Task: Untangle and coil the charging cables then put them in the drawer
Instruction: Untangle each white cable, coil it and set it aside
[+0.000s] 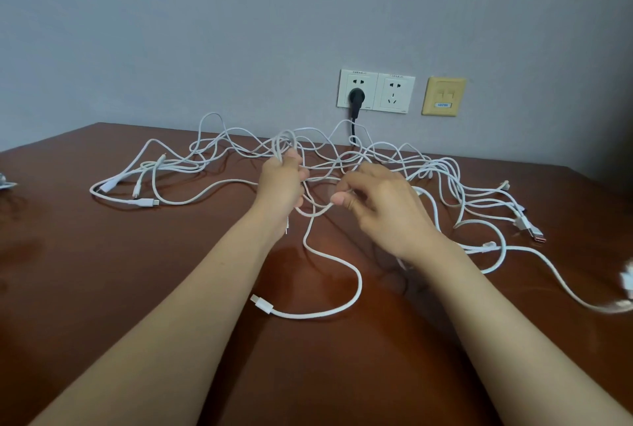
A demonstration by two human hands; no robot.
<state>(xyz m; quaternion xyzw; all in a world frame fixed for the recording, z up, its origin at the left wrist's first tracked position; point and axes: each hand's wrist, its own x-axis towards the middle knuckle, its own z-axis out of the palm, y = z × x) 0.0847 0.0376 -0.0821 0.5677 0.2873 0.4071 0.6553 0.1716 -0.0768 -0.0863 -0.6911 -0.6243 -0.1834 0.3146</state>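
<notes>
Gripped in the left hand (pixel 281 185) is a bunch of loops from the white cables (pixel 262 304); the right hand (pixel 380 209) pinches one strand. Across the brown table (pixel 137 288) the tangle sprawls, beneath a wall socket (pixel 394 93) with a black plug (pixel 356 96).

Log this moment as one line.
cables: tangled on table | left hand: grips loops | right hand: pinches one strand | drawer: unseen
</notes>
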